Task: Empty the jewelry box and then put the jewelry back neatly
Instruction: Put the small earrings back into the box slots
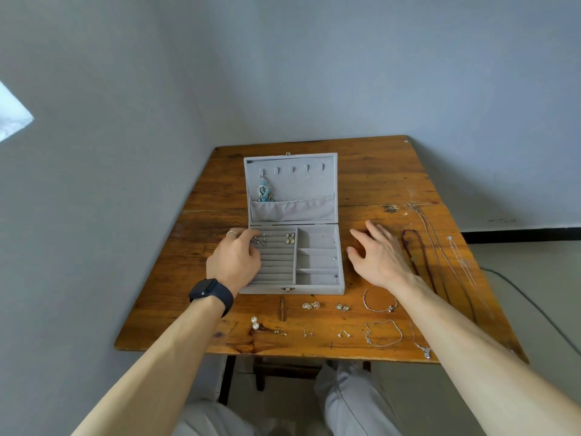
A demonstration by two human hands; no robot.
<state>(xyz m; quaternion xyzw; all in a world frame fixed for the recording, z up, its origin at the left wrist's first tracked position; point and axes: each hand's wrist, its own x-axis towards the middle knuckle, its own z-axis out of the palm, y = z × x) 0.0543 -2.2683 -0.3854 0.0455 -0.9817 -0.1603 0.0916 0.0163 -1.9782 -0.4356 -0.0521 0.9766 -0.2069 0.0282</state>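
Observation:
The grey jewelry box (pixel 317 291) lies open on the wooden table (pixel 377 184), its lid leaning back. Blue dangling earrings (pixel 265 191) hang from the lid's leftmost hook. In the ring rolls sit silver earrings (pixel 261 240) and pale gold earrings (pixel 290 238). My left hand (pixel 234 259) rests on the box's left side, its fingertips at the silver earrings. My right hand (pixel 377 256) hovers right of the box with fingers spread over an amber bracelet (pixel 358 243), partly hidden beneath it.
In front of the box lie pearl earrings (pixel 254 322), several small studs (pixel 308 332), two earring pairs (pixel 310 305), a thin bracelet (pixel 379 298), a chain bracelet (pixel 385 333) and a pendant necklace (pixel 423 347). A dark red bead necklace (pixel 412 247) and long chains (pixel 440 247) lie at the right.

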